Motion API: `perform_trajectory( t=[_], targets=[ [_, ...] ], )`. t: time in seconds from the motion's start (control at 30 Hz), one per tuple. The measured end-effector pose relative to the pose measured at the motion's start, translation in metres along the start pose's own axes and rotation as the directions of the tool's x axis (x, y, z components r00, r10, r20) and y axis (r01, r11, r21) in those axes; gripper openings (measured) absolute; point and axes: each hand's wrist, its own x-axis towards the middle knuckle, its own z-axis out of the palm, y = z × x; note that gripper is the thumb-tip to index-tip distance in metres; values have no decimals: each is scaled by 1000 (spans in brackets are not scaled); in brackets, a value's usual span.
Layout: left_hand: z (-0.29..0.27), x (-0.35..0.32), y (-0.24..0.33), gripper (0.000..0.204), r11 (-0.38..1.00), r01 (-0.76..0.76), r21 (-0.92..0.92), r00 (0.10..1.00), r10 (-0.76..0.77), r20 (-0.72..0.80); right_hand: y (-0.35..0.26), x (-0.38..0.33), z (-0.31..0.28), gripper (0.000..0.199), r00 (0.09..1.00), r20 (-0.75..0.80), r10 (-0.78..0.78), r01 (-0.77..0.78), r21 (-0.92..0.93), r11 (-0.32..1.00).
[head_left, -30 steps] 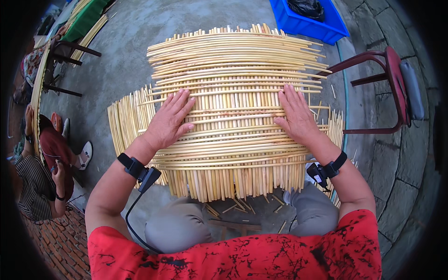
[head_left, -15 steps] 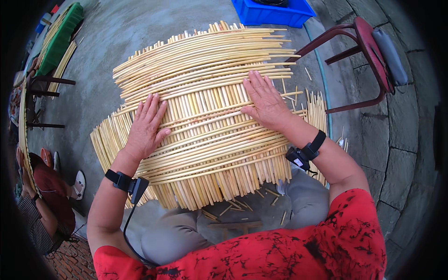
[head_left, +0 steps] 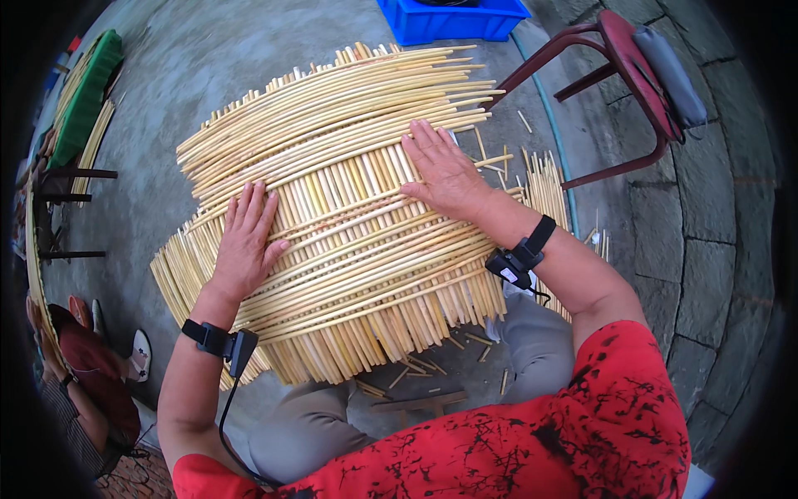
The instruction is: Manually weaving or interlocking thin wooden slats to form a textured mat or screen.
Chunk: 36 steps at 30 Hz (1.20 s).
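Note:
A broad layer of pale peeled sticks lies in front of me. Short sticks (head_left: 341, 185) sit side by side, pointing away from me, and their ends stick out at the near edge. Across them run long thin sticks in two bands: a far band (head_left: 324, 104) and a near band (head_left: 366, 268). Between the bands a strip of the short ones shows. My left hand (head_left: 243, 243) rests flat at the left end of this strip, fingers stretched across the sticks. At the strip's right end, my right hand (head_left: 446, 173) lies palm down, fingers extended onto the far band. Neither hand grips anything.
A maroon chair (head_left: 636, 75) with a grey cushion stands at the right, beside a thin hose (head_left: 553, 116). A blue bin (head_left: 453, 23) is at the far edge. More sticks (head_left: 544, 191) lie right; offcuts (head_left: 416, 364) litter the floor. Another person (head_left: 91, 374) sits at left.
The whole view has shifted and turned slightly, so the sticks sit further left in it. Both hands stay flat at about the same places on the sticks.

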Motion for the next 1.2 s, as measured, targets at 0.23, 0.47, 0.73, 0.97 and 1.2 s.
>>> perform_trajectory(
  t=[0.23,0.47,0.73,0.97,1.2],
  targets=[
    [-6,-8,-1,69,996,-67,-66,993,60,-101,0,-32,-38,73,999,23,-22,22,-4,1000],
    [0,-64,3,76,979,-190,-80,969,200,148,-17,-96,-45,85,931,340,-133,132,25,991],
    [14,-34,-4,77,991,-100,88,995,97,30,-2,-69,-23,81,989,141,-38,45,-53,998],
    [3,-23,-8,73,999,-36,15,982,38,-183,-15,-56,-32,79,997,72,-24,27,-39,999],
    [-4,-73,33,74,904,-426,-21,879,420,225,-41,-99,-30,84,957,236,-170,165,38,986]
  ],
)
